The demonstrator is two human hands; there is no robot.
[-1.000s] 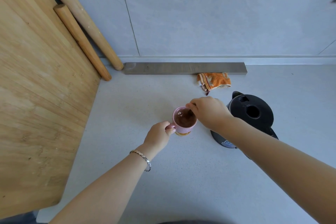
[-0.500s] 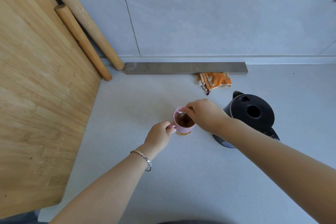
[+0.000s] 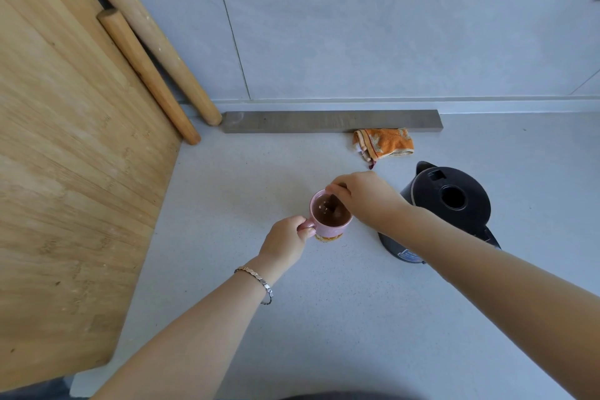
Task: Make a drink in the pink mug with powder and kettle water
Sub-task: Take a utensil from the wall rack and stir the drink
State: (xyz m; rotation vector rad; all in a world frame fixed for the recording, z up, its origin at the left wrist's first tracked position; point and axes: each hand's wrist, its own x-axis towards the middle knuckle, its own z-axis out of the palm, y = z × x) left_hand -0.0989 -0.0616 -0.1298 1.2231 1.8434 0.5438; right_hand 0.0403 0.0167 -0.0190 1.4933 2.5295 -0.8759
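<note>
The pink mug point(image 3: 328, 230) stands on the grey counter, filled with brown liquid. My left hand point(image 3: 287, 239) grips its handle from the left. Just over the mug's far rim, my right hand point(image 3: 367, 196) pinches a thin stirrer point(image 3: 331, 201) that dips into the drink; most of the stirrer is hidden by the fingers. The black kettle point(image 3: 449, 204) sits right of the mug, behind my right forearm, with its lid on.
A large wooden board point(image 3: 65, 172) leans along the left side, with two wooden rolling pins point(image 3: 152, 75) propped in the corner. A grey strip point(image 3: 331, 121) lies along the wall, and an orange cloth point(image 3: 384, 143) rests in front of it.
My right hand has shifted slightly around the mug's rim, moving the stirrer in the drink. The left hand and the mug have stayed in place.
</note>
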